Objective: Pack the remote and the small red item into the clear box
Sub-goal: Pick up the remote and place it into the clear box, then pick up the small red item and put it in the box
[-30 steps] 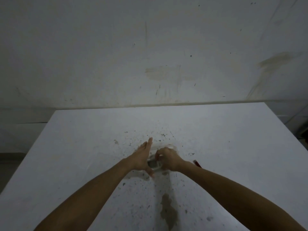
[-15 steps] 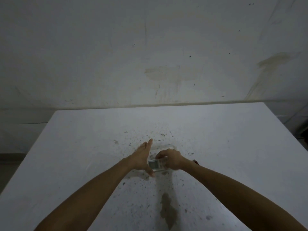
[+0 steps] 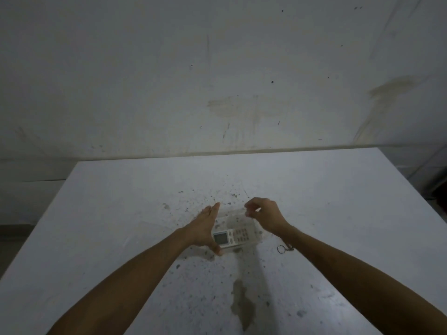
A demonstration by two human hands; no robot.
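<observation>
A clear box (image 3: 238,217) sits mid-table. Inside it a white remote (image 3: 233,236) lies flat, its screen end to the left and its buttons to the right. My left hand (image 3: 205,226) rests flat against the box's left side, fingers straight, thumb at the near left corner. Above the box's far right part hovers my right hand (image 3: 266,216), fingers loosely curled and holding nothing. A metal key ring (image 3: 281,249) on a short chain lies on the table right of the box. My right forearm covers what the chain is attached to, so no red item shows.
The white table (image 3: 338,213) is speckled with dark spots and has a brownish stain (image 3: 242,303) near its front. A stained wall (image 3: 217,93) stands behind its far edge. The table drops off at left and right.
My right hand let go of the remote and rose up and to the right. The remote now lies uncovered in the box. The key ring has come into view; my left hand stayed put.
</observation>
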